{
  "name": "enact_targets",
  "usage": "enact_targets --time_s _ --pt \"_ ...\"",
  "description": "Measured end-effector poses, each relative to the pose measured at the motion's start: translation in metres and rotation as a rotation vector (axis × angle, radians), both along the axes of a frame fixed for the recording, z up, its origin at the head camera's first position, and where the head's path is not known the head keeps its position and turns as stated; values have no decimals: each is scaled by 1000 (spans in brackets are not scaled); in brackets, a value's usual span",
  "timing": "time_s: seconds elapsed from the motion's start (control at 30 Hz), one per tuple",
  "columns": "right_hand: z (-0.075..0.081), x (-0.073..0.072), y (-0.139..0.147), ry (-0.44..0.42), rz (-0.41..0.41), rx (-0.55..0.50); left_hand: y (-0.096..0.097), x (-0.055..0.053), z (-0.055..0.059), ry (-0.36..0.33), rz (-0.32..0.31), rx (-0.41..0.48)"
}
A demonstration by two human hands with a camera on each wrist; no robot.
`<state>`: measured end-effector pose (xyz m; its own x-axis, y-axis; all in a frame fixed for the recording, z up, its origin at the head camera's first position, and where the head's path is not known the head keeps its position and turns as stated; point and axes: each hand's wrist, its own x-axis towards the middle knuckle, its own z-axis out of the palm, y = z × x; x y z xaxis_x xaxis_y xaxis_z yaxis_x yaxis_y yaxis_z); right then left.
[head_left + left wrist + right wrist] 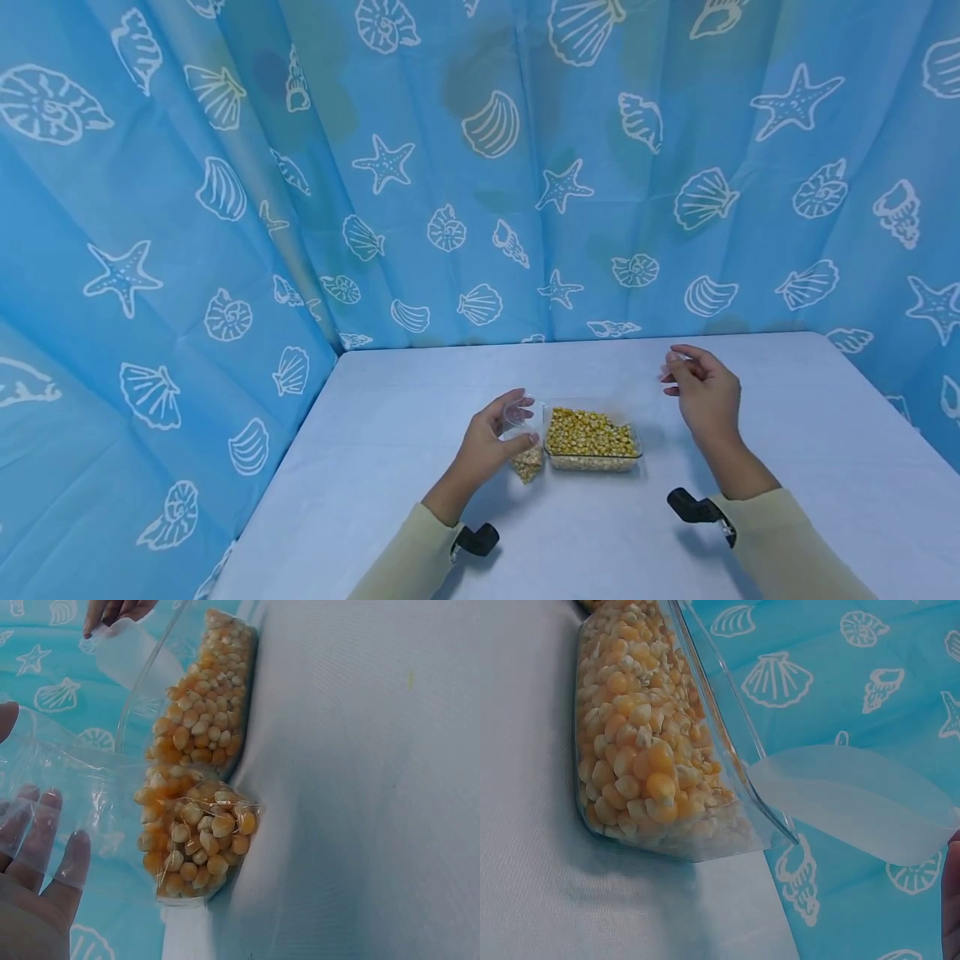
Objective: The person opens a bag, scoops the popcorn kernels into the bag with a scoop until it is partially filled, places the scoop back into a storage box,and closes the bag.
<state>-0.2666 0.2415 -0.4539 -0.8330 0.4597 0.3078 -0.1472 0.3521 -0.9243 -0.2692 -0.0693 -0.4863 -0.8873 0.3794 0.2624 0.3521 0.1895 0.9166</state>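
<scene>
In the head view my left hand grips the upper part of a clear plastic bag, its thumb and fingers spread around the mouth. Corn kernels fill the bag's bottom, seen closely in the left wrist view as a bulging bag. Right beside it stands a rectangular glass container heaped with yellow corn kernels. My right hand is raised to the container's right and pinches one end of a translucent white scoop. The scoop's far end overlaps the glass rim in the right wrist view; no kernels show on it.
A white cloth covers the table. Blue curtains with white shell and starfish prints hang behind it and along the left side. Black wrist mounts sit at both cuffs, close over the tabletop.
</scene>
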Motion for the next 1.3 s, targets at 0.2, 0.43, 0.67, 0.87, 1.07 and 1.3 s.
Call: enact_targets --time_s 0.2,0.43,0.67,0.87,1.07,1.3 --pt "0 -1 -5 5 6 116 0 1 1 3 -2 -4" --pt "-3 -1 -10 1 10 178 0 1 2 3 -3 -3" --pt "-7 -1 -11 -95 17 147 0 -1 0 14 -10 -1" --pt "-13 -1 -10 -182 62 68 0 -1 0 18 -11 -1" --pt "-16 1 -12 -240 111 -19 0 -1 0 19 -10 0" --pt "-24 3 -15 -325 126 -94 0 0 0 22 -18 8"
